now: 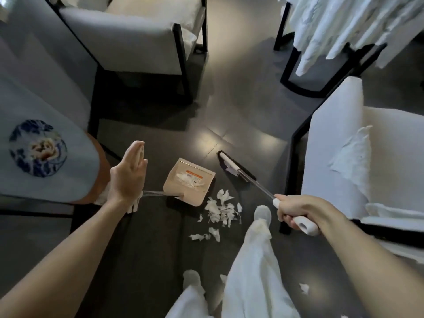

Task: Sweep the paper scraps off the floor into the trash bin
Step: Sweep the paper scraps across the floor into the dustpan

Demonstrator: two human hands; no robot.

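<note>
Right hand [298, 212] fisted round the white plastic broom grip [306, 226].
Left hand [128, 175] raised, fingers straight together, beside the beige plastic dustpan [190, 183].

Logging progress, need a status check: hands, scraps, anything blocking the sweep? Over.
Left hand open, near dustpan; right hand grips broom. Scrap pile on floor beside dustpan, few already inside. Shoe next to pile.

You're facing the dustpan [190, 182] sitting just left of the paper scraps [222, 208], with the broom [246, 177] resting beyond them, beside the right armchair [339, 145].
</note>
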